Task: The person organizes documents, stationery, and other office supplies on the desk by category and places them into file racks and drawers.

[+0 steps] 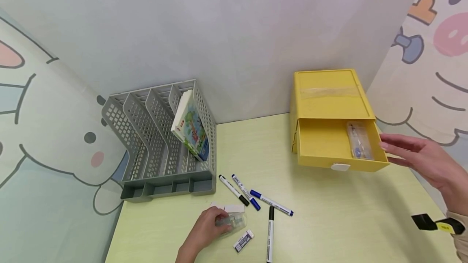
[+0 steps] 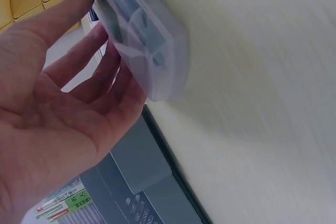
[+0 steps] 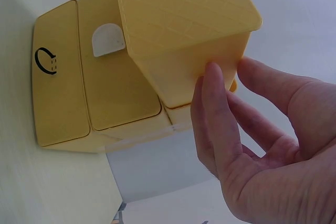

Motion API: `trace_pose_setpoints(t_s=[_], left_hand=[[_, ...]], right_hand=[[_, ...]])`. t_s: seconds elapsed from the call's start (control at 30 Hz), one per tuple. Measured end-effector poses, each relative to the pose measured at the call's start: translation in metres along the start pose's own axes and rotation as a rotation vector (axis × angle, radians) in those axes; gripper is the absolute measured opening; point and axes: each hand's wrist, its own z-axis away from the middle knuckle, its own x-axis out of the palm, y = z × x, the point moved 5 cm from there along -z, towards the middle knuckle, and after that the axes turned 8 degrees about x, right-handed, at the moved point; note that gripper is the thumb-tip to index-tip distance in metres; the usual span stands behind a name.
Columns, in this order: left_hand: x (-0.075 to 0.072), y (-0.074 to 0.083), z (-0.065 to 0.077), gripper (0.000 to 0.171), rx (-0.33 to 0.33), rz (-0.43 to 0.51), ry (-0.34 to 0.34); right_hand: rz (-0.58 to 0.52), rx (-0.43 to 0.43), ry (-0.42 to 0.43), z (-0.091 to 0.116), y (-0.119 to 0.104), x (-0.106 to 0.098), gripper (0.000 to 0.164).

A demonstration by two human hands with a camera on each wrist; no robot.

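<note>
My left hand (image 1: 207, 229) grips a clear plastic case (image 1: 237, 223) just over the table. In the left wrist view, the case (image 2: 152, 45) shows dark greyish shapes through its wall. My right hand (image 1: 425, 159) is at the right side of a pulled-out yellow drawer (image 1: 321, 161); in the right wrist view, its extended fingers (image 3: 218, 103) rest along the drawer's side wall, with the thumb at the upper edge. Inside the drawer, at its right, lies a clear case (image 1: 360, 141) with a compass-like tool. An eraser (image 1: 243, 241) in a dark printed sleeve lies beside my left hand.
Several black and blue markers (image 1: 270, 234) lie on the pale yellow table (image 1: 329, 222). A small white block (image 1: 235, 208) is behind the held case. At left stands a grey file rack (image 1: 168, 190) with books (image 1: 193, 127). The yellow drawer cabinet (image 1: 330, 92) stands at back right.
</note>
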Motion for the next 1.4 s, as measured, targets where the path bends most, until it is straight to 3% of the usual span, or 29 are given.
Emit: trace_pose_setpoints(t_s=[0.2,0.53,0.8,1.1,1.4], left_hand=[[0.002,-0.001,0.002,0.027,0.003,0.044,-0.009],[0.002,-0.007,-0.001,0.027,-0.018,0.245,-0.159],[-0.001,-0.007,-0.003,0.02,-0.027,0.364,-0.217],[-0.003,-0.001,-0.007,0.021,-0.014,0.428,-0.203],[-0.01,0.019,-0.017,0.026,0.103,0.416,-0.167]], right_hand=[[-0.009,-0.012,-0.001,0.001,-0.002,0.0,0.054],[-0.019,-0.004,-0.003,0.003,-0.003,0.0,0.05],[-0.08,-0.011,-0.014,0.002,-0.003,-0.001,0.033],[-0.121,-0.017,-0.02,0.002,-0.003,-0.002,0.03],[-0.141,-0.015,-0.022,0.003,-0.004,-0.002,0.03]])
